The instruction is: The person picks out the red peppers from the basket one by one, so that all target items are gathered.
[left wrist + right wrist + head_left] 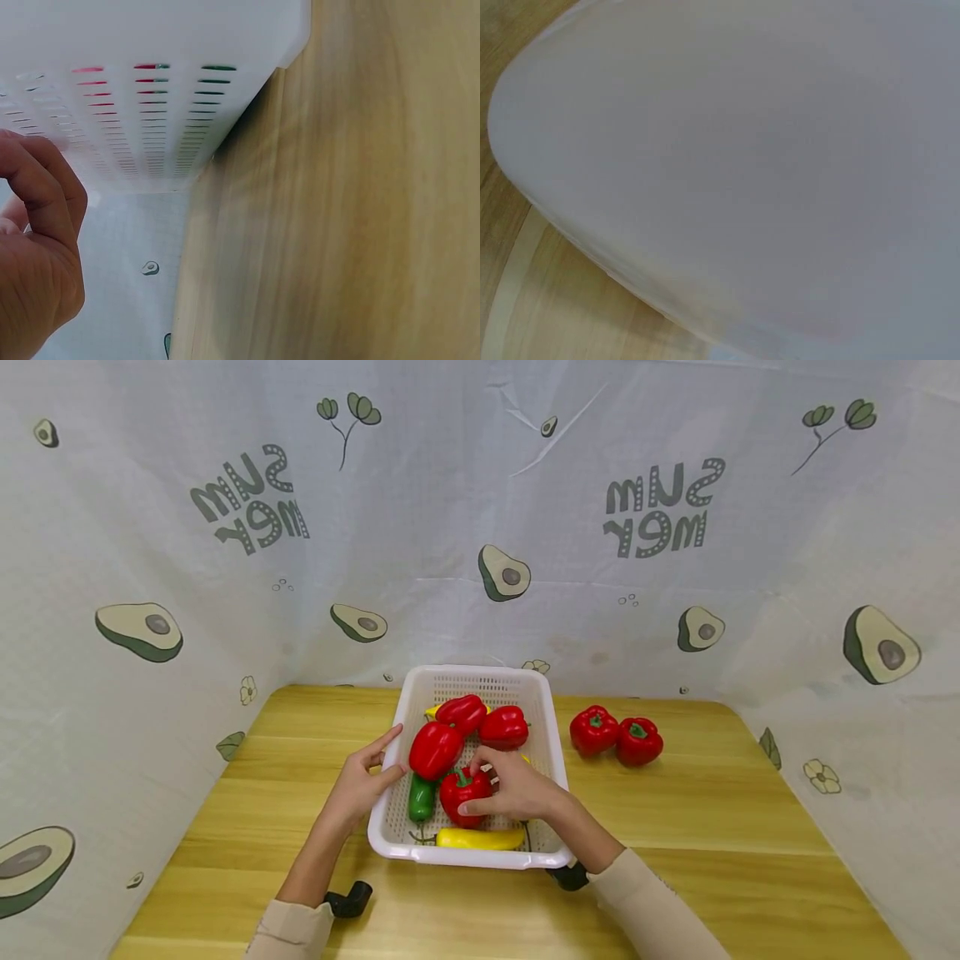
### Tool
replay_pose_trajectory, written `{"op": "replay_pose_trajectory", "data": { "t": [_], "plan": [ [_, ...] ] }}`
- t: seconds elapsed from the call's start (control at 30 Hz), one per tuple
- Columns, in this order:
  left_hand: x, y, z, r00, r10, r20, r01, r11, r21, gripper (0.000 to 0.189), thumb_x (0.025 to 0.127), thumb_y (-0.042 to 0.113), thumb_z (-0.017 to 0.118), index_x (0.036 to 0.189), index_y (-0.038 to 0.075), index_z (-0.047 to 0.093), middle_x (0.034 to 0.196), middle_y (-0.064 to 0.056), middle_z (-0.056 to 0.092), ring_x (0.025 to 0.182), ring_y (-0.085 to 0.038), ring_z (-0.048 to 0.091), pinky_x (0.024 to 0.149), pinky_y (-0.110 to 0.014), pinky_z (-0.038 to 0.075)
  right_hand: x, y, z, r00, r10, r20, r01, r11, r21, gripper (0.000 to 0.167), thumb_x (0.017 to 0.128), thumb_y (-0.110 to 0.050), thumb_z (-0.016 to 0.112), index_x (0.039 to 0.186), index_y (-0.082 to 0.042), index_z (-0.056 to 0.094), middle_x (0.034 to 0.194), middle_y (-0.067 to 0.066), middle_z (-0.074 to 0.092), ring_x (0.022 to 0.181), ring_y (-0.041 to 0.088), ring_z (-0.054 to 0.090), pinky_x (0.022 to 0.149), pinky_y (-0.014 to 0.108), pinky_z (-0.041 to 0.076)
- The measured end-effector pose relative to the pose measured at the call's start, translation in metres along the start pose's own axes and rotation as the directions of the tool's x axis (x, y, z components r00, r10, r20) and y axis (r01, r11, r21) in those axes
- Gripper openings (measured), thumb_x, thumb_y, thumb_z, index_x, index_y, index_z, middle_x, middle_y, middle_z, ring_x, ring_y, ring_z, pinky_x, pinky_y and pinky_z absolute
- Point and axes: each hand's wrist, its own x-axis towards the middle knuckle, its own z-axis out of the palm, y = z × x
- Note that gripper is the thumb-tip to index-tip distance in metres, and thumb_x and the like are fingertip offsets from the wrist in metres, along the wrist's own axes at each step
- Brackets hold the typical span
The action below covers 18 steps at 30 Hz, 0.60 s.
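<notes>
A white plastic basket [557, 752] with slotted walls stands on the wooden table. Inside it my right hand [517, 787] grips a red bell pepper [453, 793], thumb and fingers on either side near its green stem. My left hand [360, 783] holds the basket's left rim, with the thumb over the edge; its bent fingers show against the slotted wall [150, 97] in the left wrist view. Three more red bell peppers [436, 750] lie farther back in the basket. A green pepper [422, 798] and a long yellow pepper [480, 838] lie near its front. The basket's wall fills most of the right wrist view.
Two red bell peppers [594, 731] sit side by side on the table [712, 827], right of the basket. Behind and beside the table hangs a pale curtain [427, 485] with avocado prints. Black wrist mounts [349, 900] stick out below the forearms.
</notes>
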Motion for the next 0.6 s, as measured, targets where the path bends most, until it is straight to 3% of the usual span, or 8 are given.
{"op": "replay_pose_trajectory", "data": {
  "t": [0.13,0.4,0.6],
  "plan": [
    [0.0009,-0.0007,0.0004,1.0,0.001,-0.009,-0.001,1.0,-0.001,0.069,0.092,0.006,0.07,0.155,0.028,0.049,0.116,-0.025,0.063,0.096,-0.033,0.074,0.073,-0.046,0.066,0.0004,0.0003,0.0001,1.0,0.004,-0.011,-0.004,1.0,-0.001,0.048,0.078,-0.036,0.088,0.11,-0.016,0.058,0.112,-0.001,0.067,0.103,0.022,0.062,0.081,0.028,0.06],
    [-0.0007,0.0012,-0.0001,1.0,-0.01,-0.005,0.01,1.0,-0.012,0.068,0.093,0.007,0.069,0.155,0.028,0.049,0.118,-0.026,0.064,0.099,-0.038,0.074,0.073,-0.048,0.066,0.0,-0.0019,0.0009,0.999,0.036,0.016,-0.034,0.995,-0.092,0.078,0.072,-0.04,0.092,0.136,-0.011,0.057,0.129,0.002,0.061,0.117,0.022,0.057,0.099,0.041,0.058],
    [-0.0016,0.0024,0.0002,1.0,-0.01,0.005,0.01,1.0,-0.024,0.068,0.093,0.009,0.07,0.155,0.028,0.049,0.121,-0.026,0.064,0.1,-0.038,0.074,0.073,-0.048,0.066,-0.0017,-0.0026,0.0001,0.997,0.053,0.047,-0.047,0.992,-0.119,0.076,0.072,-0.039,0.092,0.133,-0.013,0.057,0.127,0.003,0.061,0.117,0.021,0.057,0.1,0.042,0.058]
  ]
}}
